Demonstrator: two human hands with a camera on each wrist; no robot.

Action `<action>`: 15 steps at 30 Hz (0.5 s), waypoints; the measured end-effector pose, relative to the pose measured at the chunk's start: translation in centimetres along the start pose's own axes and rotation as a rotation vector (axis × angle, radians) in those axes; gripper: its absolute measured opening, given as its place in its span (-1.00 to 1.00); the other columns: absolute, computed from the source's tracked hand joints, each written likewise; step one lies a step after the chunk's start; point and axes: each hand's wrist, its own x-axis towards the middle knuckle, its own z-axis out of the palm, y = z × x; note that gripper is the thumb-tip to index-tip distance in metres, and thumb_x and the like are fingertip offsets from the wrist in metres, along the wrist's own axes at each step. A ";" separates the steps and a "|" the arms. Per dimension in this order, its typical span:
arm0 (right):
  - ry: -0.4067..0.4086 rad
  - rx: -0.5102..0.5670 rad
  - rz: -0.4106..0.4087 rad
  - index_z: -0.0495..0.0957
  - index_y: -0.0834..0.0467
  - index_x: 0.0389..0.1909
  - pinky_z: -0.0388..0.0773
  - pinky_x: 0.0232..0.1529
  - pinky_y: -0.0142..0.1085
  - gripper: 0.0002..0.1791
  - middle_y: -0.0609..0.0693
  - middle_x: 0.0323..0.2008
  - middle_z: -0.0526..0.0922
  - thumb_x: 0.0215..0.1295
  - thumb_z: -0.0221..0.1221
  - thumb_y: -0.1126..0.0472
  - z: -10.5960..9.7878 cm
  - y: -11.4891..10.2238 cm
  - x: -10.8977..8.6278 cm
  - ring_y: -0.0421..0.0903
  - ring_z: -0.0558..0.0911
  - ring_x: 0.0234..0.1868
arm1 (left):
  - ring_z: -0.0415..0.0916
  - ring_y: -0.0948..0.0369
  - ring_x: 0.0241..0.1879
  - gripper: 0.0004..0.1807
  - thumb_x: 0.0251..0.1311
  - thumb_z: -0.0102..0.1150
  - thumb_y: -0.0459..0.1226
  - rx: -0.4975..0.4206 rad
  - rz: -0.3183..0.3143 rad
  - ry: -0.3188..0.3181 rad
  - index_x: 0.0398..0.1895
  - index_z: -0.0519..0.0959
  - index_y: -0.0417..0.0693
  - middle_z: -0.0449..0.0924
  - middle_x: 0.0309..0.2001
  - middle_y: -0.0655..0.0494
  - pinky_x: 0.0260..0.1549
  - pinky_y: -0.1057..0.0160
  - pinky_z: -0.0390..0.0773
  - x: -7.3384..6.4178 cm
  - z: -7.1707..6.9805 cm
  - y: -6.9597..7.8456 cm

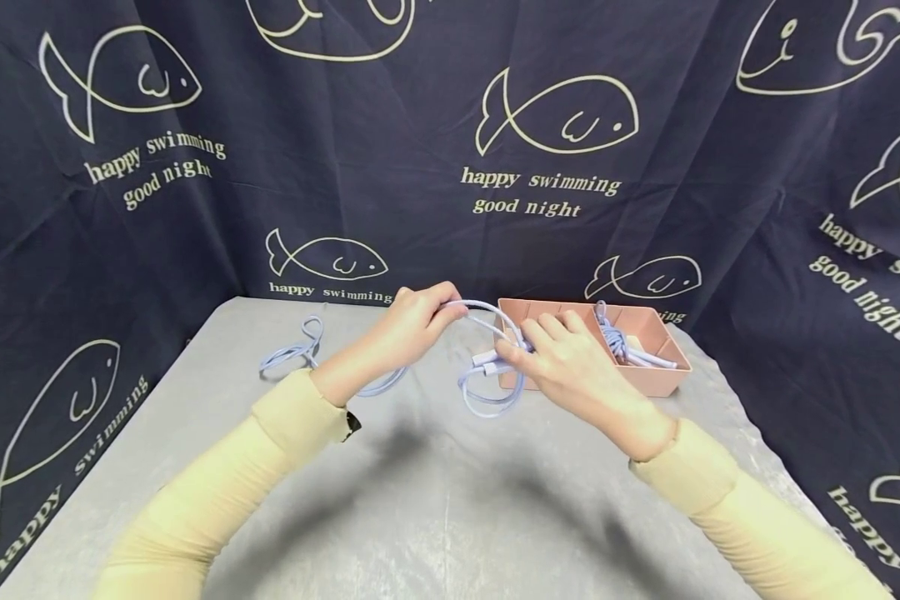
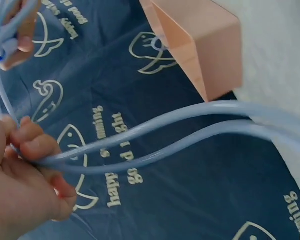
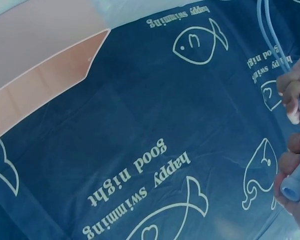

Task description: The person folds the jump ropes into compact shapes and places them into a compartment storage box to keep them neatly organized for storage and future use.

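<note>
A pale blue jump rope (image 1: 487,409) hangs between the hands above the table. The left hand (image 1: 420,317) pinches its doubled cord (image 2: 140,131), which trails past that wrist in the left wrist view. Two handles (image 1: 487,358) lie together in the grip of the right hand (image 1: 570,358), with loops of cord around and below them. One handle's hollow end (image 3: 292,190) shows at the right edge of the right wrist view. More cord (image 1: 288,353) lies on the table at the left. The right palm hides part of the handles.
Behind the right hand stands a pink divided box (image 1: 656,381). A wound blue jump rope (image 1: 613,337) with its handles lies in its right compartment. The grey table (image 1: 435,517) ends at a dark fish-print curtain (image 1: 420,167) at the back and sides.
</note>
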 end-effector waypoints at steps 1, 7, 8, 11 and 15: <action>0.008 0.003 0.001 0.41 0.11 -0.21 0.20 -0.46 -0.14 -0.79 0.10 -0.50 0.34 0.31 -0.09 0.09 0.0 0.0 0.0 0.08 0.31 -0.51 | 0.36 0.20 -0.53 -0.84 0.30 0.05 -0.15 0.008 0.027 -0.004 -0.36 0.50 -0.02 0.45 -0.59 0.22 -0.23 0.15 0.25 -0.1 0.1 -0.3; 0.013 0.043 0.049 0.33 0.20 -0.29 0.22 -0.40 -0.15 -0.90 0.07 -0.48 0.34 0.33 -0.16 0.29 -0.7 0.0 0.4 0.06 0.35 -0.46 | 0.39 0.28 -0.47 -0.86 0.27 0.06 -0.18 0.141 0.147 0.001 -0.35 0.42 -0.04 0.46 -0.48 0.21 -0.21 0.08 0.12 -1.1 1.2 -2.4; 0.027 0.063 0.066 0.31 0.21 -0.30 0.25 -0.38 -0.14 -0.91 0.07 -0.48 0.35 0.31 -0.17 0.36 -0.8 0.1 0.5 0.06 0.37 -0.44 | 0.40 0.27 -0.47 -0.87 0.28 0.06 -0.20 0.166 0.148 0.013 -0.37 0.40 -0.04 0.45 -0.49 0.20 -0.22 0.07 0.13 -1.4 1.5 -2.7; 0.089 0.120 0.123 0.26 0.23 -0.27 0.28 -0.37 -0.11 -0.93 0.09 -0.43 0.42 0.33 -0.20 0.40 -1.0 0.2 0.7 0.06 0.41 -0.44 | 0.40 0.25 -0.51 -0.85 0.30 0.03 -0.23 0.220 0.147 0.034 -0.41 0.35 -0.05 0.45 -0.50 0.19 -0.24 0.07 0.14 -2.2 2.5 -3.7; 0.140 0.143 0.190 0.21 0.26 -0.21 0.24 -0.40 -0.11 -0.93 0.09 -0.45 0.42 0.37 -0.23 0.41 -1.1 0.5 0.6 0.06 0.37 -0.50 | 0.37 0.25 -0.52 -0.85 0.31 0.01 -0.23 0.280 0.161 0.056 -0.43 0.35 -0.02 0.45 -0.50 0.21 -0.27 0.09 0.13 -3.3 4.1 -4.3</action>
